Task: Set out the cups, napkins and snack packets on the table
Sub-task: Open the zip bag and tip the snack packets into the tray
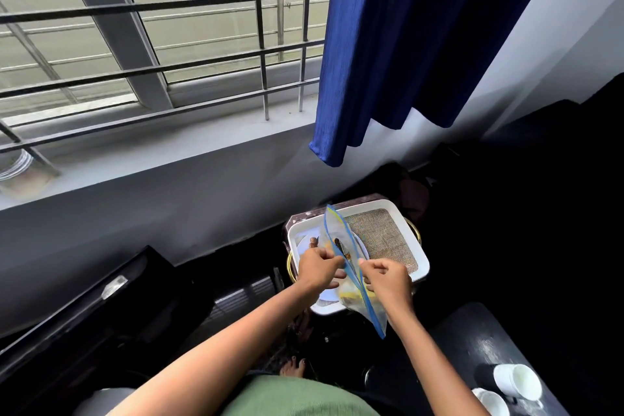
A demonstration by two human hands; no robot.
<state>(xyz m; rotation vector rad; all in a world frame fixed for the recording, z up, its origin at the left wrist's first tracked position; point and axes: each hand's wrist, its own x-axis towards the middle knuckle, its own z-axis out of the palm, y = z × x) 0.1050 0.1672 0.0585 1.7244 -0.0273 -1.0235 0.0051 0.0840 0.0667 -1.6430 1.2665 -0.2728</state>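
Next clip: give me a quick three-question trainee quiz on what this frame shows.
1. True or false: both hands grip the clear zip bag.
2. Where are the white cups? A) in the tray B) on the dark surface at lower right C) on the windowsill
3. Fill in: the bag is held over the white ____.

Key:
1. True: left hand and right hand pinch its top.
2. B
3. tray

Both bare arms reach forward and converge, the left hand and right hand close together with knuckles up, each with fingers curled and pinched shut on a clear zip bag.
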